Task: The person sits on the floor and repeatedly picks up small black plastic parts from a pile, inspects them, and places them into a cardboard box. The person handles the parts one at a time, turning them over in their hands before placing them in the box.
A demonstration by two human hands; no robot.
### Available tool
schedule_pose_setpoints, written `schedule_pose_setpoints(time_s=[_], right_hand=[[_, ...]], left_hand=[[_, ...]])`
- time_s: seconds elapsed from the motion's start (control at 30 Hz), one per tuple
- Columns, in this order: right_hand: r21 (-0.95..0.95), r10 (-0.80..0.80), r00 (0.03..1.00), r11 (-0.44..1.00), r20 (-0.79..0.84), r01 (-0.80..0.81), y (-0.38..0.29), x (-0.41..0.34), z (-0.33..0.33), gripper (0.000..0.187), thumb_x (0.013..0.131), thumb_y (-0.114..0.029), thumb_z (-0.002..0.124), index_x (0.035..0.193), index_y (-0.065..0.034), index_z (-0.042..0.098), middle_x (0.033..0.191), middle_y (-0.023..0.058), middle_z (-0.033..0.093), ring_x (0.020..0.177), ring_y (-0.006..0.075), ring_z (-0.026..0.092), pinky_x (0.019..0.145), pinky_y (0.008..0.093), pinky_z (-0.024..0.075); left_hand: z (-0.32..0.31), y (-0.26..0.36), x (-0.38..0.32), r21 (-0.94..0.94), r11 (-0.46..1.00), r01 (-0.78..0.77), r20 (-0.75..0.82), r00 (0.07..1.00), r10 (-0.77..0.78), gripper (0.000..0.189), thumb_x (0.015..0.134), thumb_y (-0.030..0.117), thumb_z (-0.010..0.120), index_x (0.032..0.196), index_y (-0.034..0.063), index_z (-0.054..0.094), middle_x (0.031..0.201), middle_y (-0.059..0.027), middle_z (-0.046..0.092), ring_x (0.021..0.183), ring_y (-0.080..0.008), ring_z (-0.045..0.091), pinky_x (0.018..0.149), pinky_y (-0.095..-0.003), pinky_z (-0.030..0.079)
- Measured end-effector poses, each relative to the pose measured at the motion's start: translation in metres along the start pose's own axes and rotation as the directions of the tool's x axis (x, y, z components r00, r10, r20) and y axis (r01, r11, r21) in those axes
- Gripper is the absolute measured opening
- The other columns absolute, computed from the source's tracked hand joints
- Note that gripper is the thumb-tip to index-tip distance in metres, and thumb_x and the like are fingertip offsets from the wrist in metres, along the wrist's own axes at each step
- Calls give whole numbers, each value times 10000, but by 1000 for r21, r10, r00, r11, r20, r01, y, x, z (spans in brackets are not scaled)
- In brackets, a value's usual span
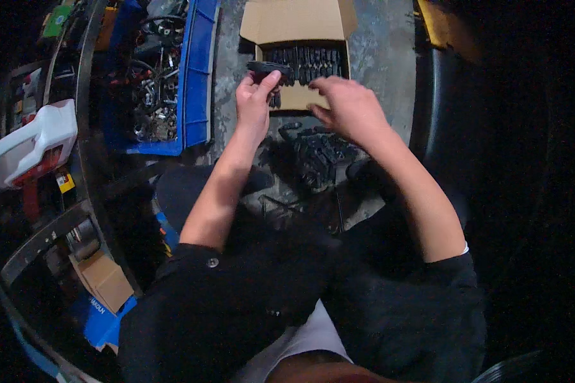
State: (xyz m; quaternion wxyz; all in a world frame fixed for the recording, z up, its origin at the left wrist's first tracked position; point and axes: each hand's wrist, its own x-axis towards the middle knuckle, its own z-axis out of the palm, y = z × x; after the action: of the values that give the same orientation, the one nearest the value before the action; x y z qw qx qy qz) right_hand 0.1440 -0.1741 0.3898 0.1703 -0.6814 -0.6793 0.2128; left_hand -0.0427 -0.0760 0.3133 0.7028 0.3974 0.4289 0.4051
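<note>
My left hand holds a dark, flat part between thumb and fingers, over the left side of an open cardboard box. Rows of similar black parts stand packed in the box; what they are cannot be told. My right hand is at the box's near right corner, its fingers apart and slightly blurred, with nothing seen in it. Below the box, a pile of black parts lies on the worn grey floor.
Left of the box stands a blue plastic crate full of loose metal hardware. Metal shelving runs along the left, with a white plastic jug and a small cardboard box. A yellow object is at the upper right.
</note>
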Motion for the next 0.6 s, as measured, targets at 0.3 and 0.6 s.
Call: schedule_pose_setpoints(time_s=[0.3,0.6], right_hand=[[462,-65,912,846,-405,266,-5,21,-33,338,793,-165,786,1103,-68,692,965,114,692,808,251,680,728,332,552],[627,36,959,763,-282,155,-11,39,-27,327,858,-204,771,1131,-40,697,890,88,714,752,144,661,700,292,534]], left_hand=[[41,73,-19,190,980,-63,291,957,5,402,851,169,801,1166,11,609,1083,-66,693,972,-127,649,910,-279,509],[13,86,2,133,972,-197,351,926,139,464,876,129,769,1285,17,580,1144,-72,663,1010,-136,622,907,-282,499]])
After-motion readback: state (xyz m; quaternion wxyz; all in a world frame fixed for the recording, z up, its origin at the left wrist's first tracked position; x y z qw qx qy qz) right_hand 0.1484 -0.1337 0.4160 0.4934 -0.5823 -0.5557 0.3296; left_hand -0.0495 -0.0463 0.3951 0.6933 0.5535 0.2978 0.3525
